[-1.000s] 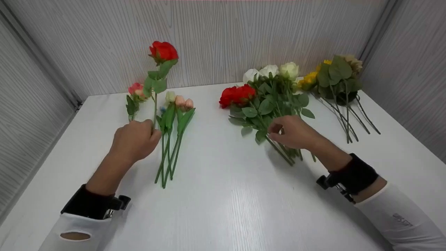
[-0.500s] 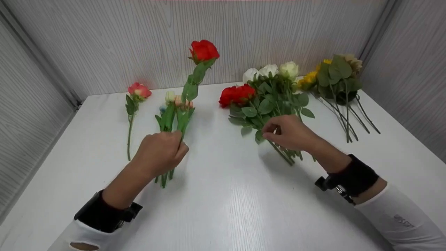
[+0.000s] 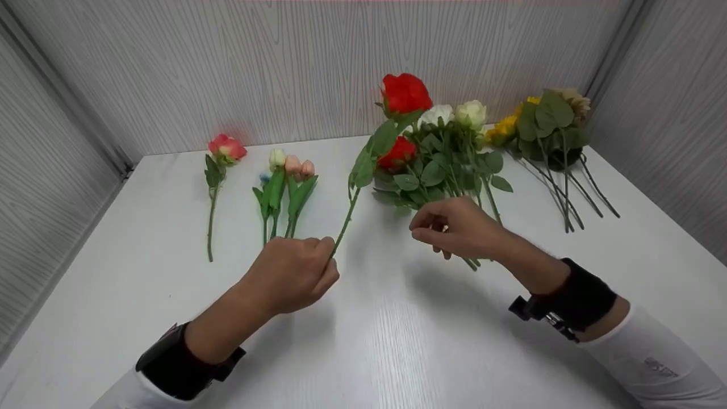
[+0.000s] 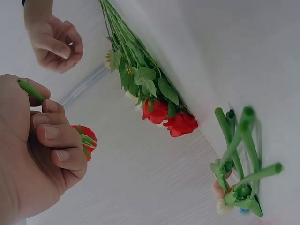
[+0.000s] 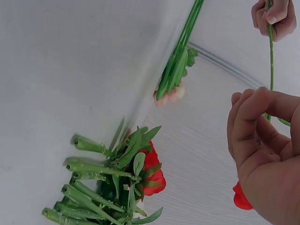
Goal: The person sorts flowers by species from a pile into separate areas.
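My left hand (image 3: 289,275) grips the lower stem of a red rose (image 3: 406,94), which leans up to the right above the table. In the left wrist view the stem's cut end (image 4: 30,90) pokes out between thumb and fingers. My right hand (image 3: 457,230) hovers with loosely curled fingers and holds nothing, over the stems of a bunch of roses. That bunch has red roses (image 3: 397,152) and white roses (image 3: 436,115) with green leaves. Just behind my left hand lie several tulips (image 3: 292,166), their lower stems hidden by it in the head view.
A single pink flower (image 3: 227,149) lies at the left on the white table (image 3: 375,352). Yellow flowers (image 3: 502,132) and a beige one (image 3: 575,103) lie at the back right, stems toward me. Wood-grain panels (image 3: 329,62) close off the back and sides.
My left hand has carried the red rose rightward from beside the pink flower, past the tulips, with its bloom now before the white roses. The right hand has shifted slightly left and nearer.
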`<move>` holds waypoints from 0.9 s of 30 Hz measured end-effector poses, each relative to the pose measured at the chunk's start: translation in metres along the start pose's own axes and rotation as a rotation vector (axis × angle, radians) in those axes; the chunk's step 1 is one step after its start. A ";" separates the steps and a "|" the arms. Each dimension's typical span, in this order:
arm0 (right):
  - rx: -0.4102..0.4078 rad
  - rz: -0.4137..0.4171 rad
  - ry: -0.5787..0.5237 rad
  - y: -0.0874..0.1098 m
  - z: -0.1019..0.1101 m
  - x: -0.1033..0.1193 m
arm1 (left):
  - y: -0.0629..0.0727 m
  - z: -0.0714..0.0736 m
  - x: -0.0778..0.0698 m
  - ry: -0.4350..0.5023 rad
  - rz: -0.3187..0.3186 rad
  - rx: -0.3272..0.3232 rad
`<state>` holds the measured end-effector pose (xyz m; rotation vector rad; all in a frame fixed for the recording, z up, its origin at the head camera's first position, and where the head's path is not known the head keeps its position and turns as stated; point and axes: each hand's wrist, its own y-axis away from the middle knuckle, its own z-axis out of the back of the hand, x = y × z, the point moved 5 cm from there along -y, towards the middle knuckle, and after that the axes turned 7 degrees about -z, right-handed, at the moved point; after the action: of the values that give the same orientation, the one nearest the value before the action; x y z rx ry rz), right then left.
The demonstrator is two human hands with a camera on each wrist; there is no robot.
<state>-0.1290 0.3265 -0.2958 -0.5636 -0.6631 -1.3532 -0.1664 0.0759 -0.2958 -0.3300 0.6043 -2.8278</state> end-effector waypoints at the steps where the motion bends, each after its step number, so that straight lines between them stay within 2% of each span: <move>1: 0.011 0.018 -0.010 0.001 -0.002 0.002 | -0.001 0.000 -0.003 0.000 -0.014 -0.003; 7: 0.054 0.097 -0.049 0.007 -0.011 0.017 | -0.003 0.002 -0.020 0.008 -0.079 -0.015; 15: 0.088 0.124 -0.129 0.017 -0.024 0.033 | -0.005 0.005 -0.042 0.012 -0.196 -0.039; 20: 0.107 0.145 -0.235 0.023 -0.031 0.041 | -0.005 0.004 -0.049 0.026 -0.240 -0.054; 27: 0.067 0.217 -0.341 0.025 -0.034 0.044 | -0.004 0.002 -0.052 0.047 -0.265 -0.047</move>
<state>-0.0970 0.2752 -0.2881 -0.7985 -0.8927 -1.0366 -0.1172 0.0932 -0.3009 -0.3793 0.6844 -3.0858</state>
